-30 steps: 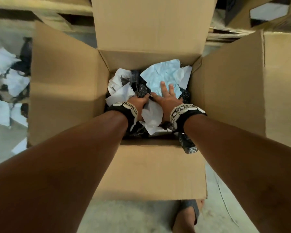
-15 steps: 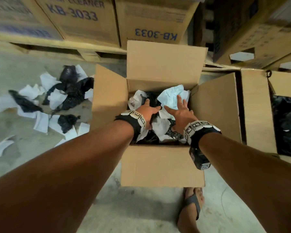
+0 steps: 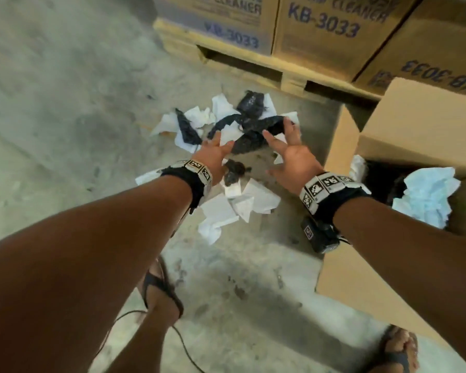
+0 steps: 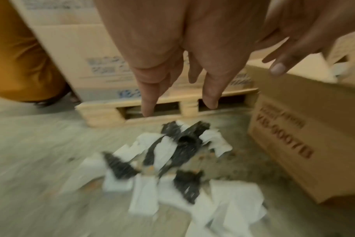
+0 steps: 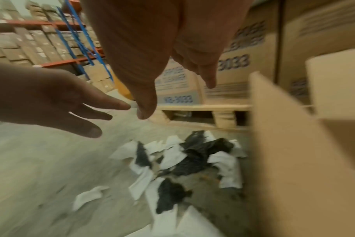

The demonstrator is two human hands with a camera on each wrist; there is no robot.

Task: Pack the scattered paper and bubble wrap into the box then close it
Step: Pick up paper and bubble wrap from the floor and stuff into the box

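The paper scraps (image 3: 218,211) lie on the floor (image 3: 65,130) left of the box (image 3: 414,130). Behind them — the pallet (image 3: 253,68).

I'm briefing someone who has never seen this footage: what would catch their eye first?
Both arms stretch forward, left hand and right hand spread open and empty above a heap of white paper and black bubble wrap on the concrete floor. To the right stands the open cardboard box, already partly stuffed.

Overhead and wrist views, shared paper pile (image 3: 226,200)
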